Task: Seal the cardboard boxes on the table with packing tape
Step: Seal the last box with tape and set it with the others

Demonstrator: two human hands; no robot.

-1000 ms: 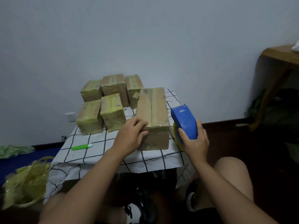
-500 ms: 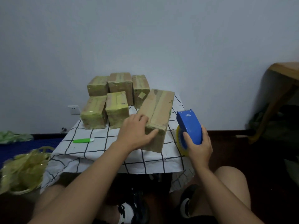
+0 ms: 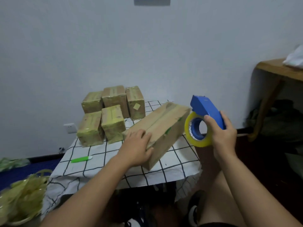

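Note:
A long brown cardboard box (image 3: 165,126) lies slanted on the checked tablecloth (image 3: 98,153), its far end pointing up and right. My left hand (image 3: 136,149) grips its near corner, fingers on top and thumb round the end face. My right hand (image 3: 223,135) holds a blue tape dispenser (image 3: 207,110) with a yellowish tape roll (image 3: 196,130), raised just off the box's right side. Several smaller boxes wrapped in yellow-green tape (image 3: 111,112) stand grouped at the back left of the table.
A green pen-like tool (image 3: 81,159) lies on the cloth at the left. A heap of used yellowish tape (image 3: 21,195) sits on the floor at lower left. A wooden table (image 3: 278,71) stands at the right. The wall is close behind, with a socket (image 3: 70,128).
My left hand has turned the long box clockwise so it lies slanted. My right hand has lifted and tilted the dispenser, showing the tape roll's side.

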